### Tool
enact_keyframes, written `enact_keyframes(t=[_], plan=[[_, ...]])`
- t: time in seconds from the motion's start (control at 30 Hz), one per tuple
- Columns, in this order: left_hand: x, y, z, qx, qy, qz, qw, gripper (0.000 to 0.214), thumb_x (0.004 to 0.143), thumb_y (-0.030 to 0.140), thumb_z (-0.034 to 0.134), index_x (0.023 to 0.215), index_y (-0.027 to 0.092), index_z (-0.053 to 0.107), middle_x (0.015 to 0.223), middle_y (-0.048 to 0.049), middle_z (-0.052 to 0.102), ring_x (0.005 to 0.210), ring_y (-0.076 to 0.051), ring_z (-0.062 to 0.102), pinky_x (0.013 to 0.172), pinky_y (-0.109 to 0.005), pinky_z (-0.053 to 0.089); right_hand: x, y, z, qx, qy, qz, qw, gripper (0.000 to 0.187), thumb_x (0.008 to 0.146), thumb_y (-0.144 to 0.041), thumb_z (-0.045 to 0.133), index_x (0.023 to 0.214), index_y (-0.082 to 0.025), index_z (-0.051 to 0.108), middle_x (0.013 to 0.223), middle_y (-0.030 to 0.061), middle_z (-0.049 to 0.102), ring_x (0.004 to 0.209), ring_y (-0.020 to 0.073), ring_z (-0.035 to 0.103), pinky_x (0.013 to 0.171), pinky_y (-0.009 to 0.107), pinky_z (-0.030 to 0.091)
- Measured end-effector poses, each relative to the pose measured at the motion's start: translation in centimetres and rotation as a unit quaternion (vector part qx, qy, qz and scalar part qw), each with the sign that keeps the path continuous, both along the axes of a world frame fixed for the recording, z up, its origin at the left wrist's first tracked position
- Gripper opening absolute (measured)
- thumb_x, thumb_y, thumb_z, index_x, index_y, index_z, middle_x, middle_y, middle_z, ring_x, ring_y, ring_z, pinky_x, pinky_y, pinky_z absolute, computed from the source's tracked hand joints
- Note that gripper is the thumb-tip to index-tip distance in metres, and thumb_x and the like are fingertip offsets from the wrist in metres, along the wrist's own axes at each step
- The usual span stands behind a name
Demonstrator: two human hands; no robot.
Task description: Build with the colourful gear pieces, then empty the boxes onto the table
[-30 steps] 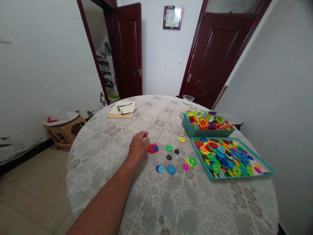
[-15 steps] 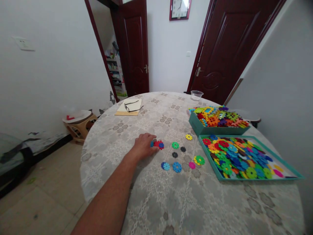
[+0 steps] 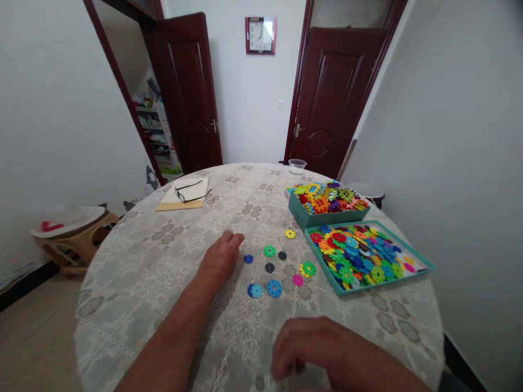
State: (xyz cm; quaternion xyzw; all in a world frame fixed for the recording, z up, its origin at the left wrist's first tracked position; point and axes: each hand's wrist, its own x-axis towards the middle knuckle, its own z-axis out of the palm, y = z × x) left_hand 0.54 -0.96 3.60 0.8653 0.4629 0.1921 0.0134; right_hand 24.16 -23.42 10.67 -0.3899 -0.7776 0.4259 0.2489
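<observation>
My left hand [image 3: 220, 258] lies on the lace-covered round table [image 3: 155, 272] with its fingers curled in; whatever is under them is hidden. A small blue plastic disc [image 3: 248, 259] sits just right of its fingertips. Further right lie several loose snowflake discs: green [image 3: 269, 251], yellow [image 3: 290, 233], black [image 3: 282, 255], blue [image 3: 274, 287] and pink [image 3: 298, 280]. My right hand [image 3: 310, 348] is low at the near edge, palm down, with bent fingers touching the cloth. It is slightly blurred.
A flat teal tray [image 3: 322, 270] of mixed coloured discs and a teal box [image 3: 300, 216] heaped with square pieces stand at the right. A notebook with glasses [image 3: 183, 193] lies far left, and a clear cup [image 3: 297, 165] stands at the back. A stool [image 3: 73, 239] stands on the floor.
The red piece by my left fingers is no longer visible and the fingers have curled in. A small blue disc now lies alone there. My right hand has come into view at the bottom.
</observation>
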Motion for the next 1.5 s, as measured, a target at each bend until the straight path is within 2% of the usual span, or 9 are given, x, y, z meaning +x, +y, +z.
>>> enact_keyframes(t=[0.23, 0.4, 0.53, 0.63, 0.77, 0.93, 1.07, 1.27, 1.5], plan=[[1.2, -1.0, 0.4, -0.05, -0.246, -0.083, 0.964, 0.03, 0.091, 0.018, 0.058, 0.12, 0.024, 0.064, 0.109, -0.0053, 0.071, 0.097, -0.021, 0.069, 0.09, -0.036, 0.056, -1.3, 6.6, -1.2, 0.152, -0.061, -0.206, 0.965, 0.031, 0.097, -0.023, 0.061, 0.128, -0.025, 0.061, 0.113, 0.0073, 0.066, 0.09, 0.0185, 0.066, 0.083, 0.035, 0.056], [3.3, -2.9, 0.9, -0.333, -0.405, -0.175, 0.834, 0.024, 0.089, 0.03, 0.067, 0.111, 0.023, 0.061, 0.097, -0.0037, 0.077, 0.088, -0.02, 0.075, 0.083, -0.034, 0.06, -0.9, 10.4, -2.7, 0.196, -0.022, -0.285, 0.938, 0.022, 0.097, -0.023, 0.06, 0.119, -0.025, 0.066, 0.11, 0.0065, 0.067, 0.086, 0.0183, 0.065, 0.083, 0.035, 0.055], [4.2, -3.3, 0.6, -0.399, -0.438, -0.189, 0.783, 0.025, 0.085, 0.032, 0.072, 0.105, 0.021, 0.059, 0.089, -0.0033, 0.076, 0.084, -0.019, 0.074, 0.078, -0.032, 0.059, -0.7, 11.3, -3.1, 0.176, -0.016, -0.31, 0.934, 0.012, 0.096, -0.023, 0.06, 0.103, -0.022, 0.07, 0.099, 0.0035, 0.069, 0.082, 0.0168, 0.064, 0.077, 0.03, 0.052], [4.2, -3.3, 0.5, -0.39, -0.428, -0.187, 0.793, 0.026, 0.084, 0.034, 0.072, 0.105, 0.021, 0.061, 0.09, -0.0029, 0.075, 0.084, -0.019, 0.074, 0.078, -0.031, 0.059, -0.3, 11.4, -3.4, 0.109, -0.002, -0.278, 0.954, 0.009, 0.094, -0.025, 0.062, 0.097, -0.021, 0.07, 0.089, 0.0008, 0.071, 0.078, 0.0155, 0.065, 0.07, 0.026, 0.049], [3.6, -2.8, 0.9, -0.284, -0.395, -0.128, 0.864, 0.026, 0.088, 0.037, 0.068, 0.109, 0.022, 0.064, 0.102, -0.0052, 0.076, 0.092, -0.02, 0.074, 0.083, -0.033, 0.06, 2.8, 13.2, -2.8, 0.029, 0.041, -0.301, 0.952, 0.015, 0.092, -0.033, 0.06, 0.093, -0.02, 0.067, 0.075, -0.0019, 0.067, 0.062, 0.0146, 0.061, 0.056, 0.025, 0.047], [2.4, -1.6, 0.9, -0.164, -0.355, -0.023, 0.92, 0.025, 0.091, 0.039, 0.061, 0.107, 0.022, 0.068, 0.101, -0.0048, 0.076, 0.089, -0.02, 0.072, 0.081, -0.033, 0.06, 10.9, 18.4, -0.6, 0.231, -0.022, -0.522, 0.821, 0.033, 0.089, -0.037, 0.06, 0.115, -0.018, 0.068, 0.095, 0.0069, 0.074, 0.081, 0.0212, 0.068, 0.07, 0.031, 0.052], [2.1, -1.1, 0.1, -0.144, -0.324, -0.013, 0.935, 0.022, 0.093, 0.037, 0.058, 0.106, 0.023, 0.069, 0.1, -0.0039, 0.078, 0.089, -0.02, 0.073, 0.082, -0.033, 0.059, 14.6, 21.6, -0.2, 0.281, -0.155, -0.565, 0.76, 0.028, 0.091, -0.032, 0.056, 0.107, -0.017, 0.074, 0.094, 0.0098, 0.075, 0.087, 0.0244, 0.068, 0.08, 0.035, 0.05], [2.0, -1.1, -0.1, -0.118, -0.299, -0.003, 0.947, 0.022, 0.095, 0.037, 0.056, 0.107, 0.023, 0.069, 0.101, -0.0047, 0.077, 0.091, -0.02, 0.074, 0.086, -0.033, 0.058, 14.5, 23.4, -2.0, 0.25, -0.262, -0.523, 0.771, 0.027, 0.091, -0.025, 0.056, 0.103, -0.016, 0.077, 0.101, 0.0127, 0.077, 0.095, 0.026, 0.068, 0.091, 0.036, 0.049], [1.7, -0.7, -0.1, -0.097, -0.285, 0.016, 0.953, 0.019, 0.095, 0.032, 0.054, 0.106, 0.023, 0.067, 0.103, -0.0059, 0.075, 0.094, -0.021, 0.072, 0.089, -0.035, 0.057, 12.8, 21.4, -2.7, 0.36, -0.173, -0.54, 0.741, 0.033, 0.093, -0.025, 0.05, 0.115, -0.013, 0.071, 0.115, 0.0176, 0.07, 0.113, 0.0292, 0.062, 0.106, 0.044, 0.046]])
